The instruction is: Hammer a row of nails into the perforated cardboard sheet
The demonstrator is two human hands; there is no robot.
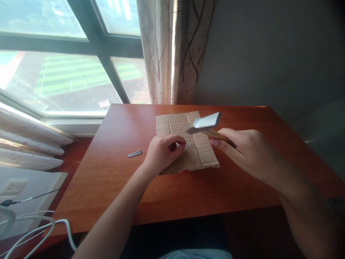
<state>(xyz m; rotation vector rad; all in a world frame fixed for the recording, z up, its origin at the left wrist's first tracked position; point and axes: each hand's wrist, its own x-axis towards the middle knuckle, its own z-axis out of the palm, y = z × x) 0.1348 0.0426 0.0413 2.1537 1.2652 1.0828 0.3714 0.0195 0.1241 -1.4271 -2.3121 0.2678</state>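
Note:
My right hand point(244, 147) is wrapped round the wooden handle of a hammer point(206, 122). The hammer's metal head is raised above a flattened piece of cardboard point(207, 151) on the table. Set in the middle of the cardboard is a board dotted with rows of small holes point(178, 124). My left hand point(164, 149) rests over the board's near left part, thumb and forefinger pinched on what looks like a nail, mostly hidden by the fingertips. Just right of that pinch, several small nail heads point(191, 146) stand in a row. To the left lie a few loose nails point(134, 154).
The reddish wooden table point(107, 172) carries all of this. A window point(75, 75) and a patterned curtain point(161, 54) stand behind it, with a grey wall point(256, 54) at the right. White cables point(40, 223) loop beside the table's near left corner, below a wall socket point(14, 187).

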